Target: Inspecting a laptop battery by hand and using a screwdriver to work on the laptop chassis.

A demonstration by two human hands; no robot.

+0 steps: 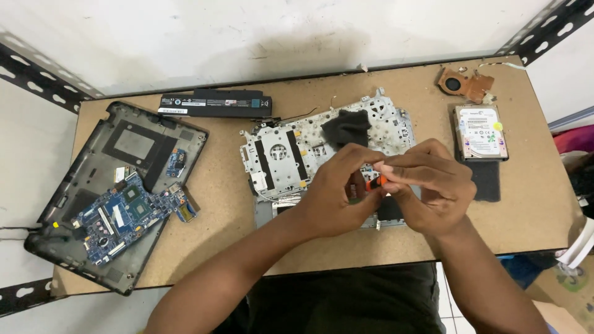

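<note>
Bare brown tabletop (226, 204) lies open between the dark plastic laptop base shell (93, 185) on the left and the silver metal keyboard frame (291, 154) in the middle. A long black battery bar (216, 103) blocks the back edge. At right, the silver hard drive (481, 132) and the copper cooling fan (464, 83) stand close together; the front edge near them is free.

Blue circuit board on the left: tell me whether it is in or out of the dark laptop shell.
In, at least loosely. The blue circuit board lies inside the dark laptop shell; whether it is fastened, cannot tell.
</note>
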